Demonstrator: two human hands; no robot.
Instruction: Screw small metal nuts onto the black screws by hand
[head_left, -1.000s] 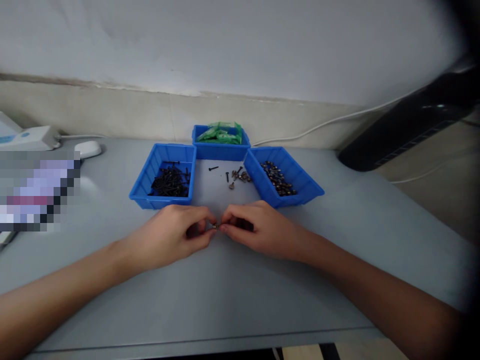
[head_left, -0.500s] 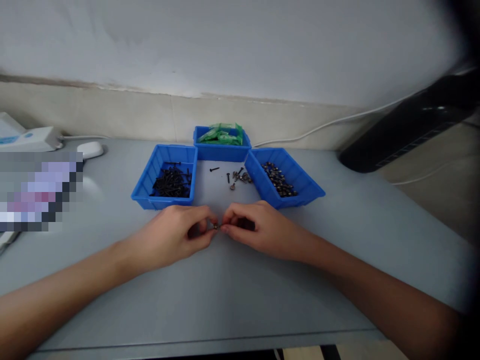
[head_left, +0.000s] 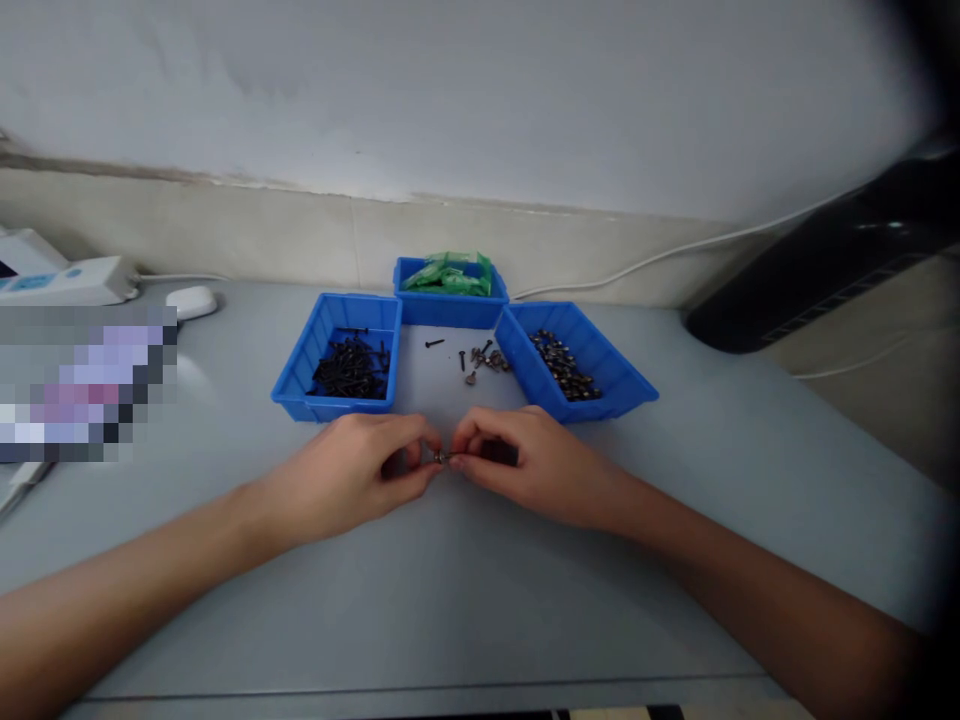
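My left hand (head_left: 367,460) pinches a small metal fitting (head_left: 439,456) between thumb and index finger, low over the table. From the other side my right hand (head_left: 525,455) is closed in a pinch on a thin dark screw (head_left: 451,456), whose far end meets the fitting. The fingertips of the two hands almost touch, and they hide most of both parts. Just beyond them lie loose black screws (head_left: 462,360) and a little heap of metal fittings (head_left: 491,360).
A blue bin (head_left: 300,408) of black screws stands on the left, another blue bin (head_left: 622,395) of metal fittings on the right. Behind them, a third bin (head_left: 450,312) holds green plastic packets (head_left: 450,275). A black cylindrical object (head_left: 795,270) leans at the right; a white power strip (head_left: 67,283) lies left.
The view has shifted slightly, so everything sits a little further right. Both hands keep the same pinch, fingertips together; the fitting and the screw stay in contact.
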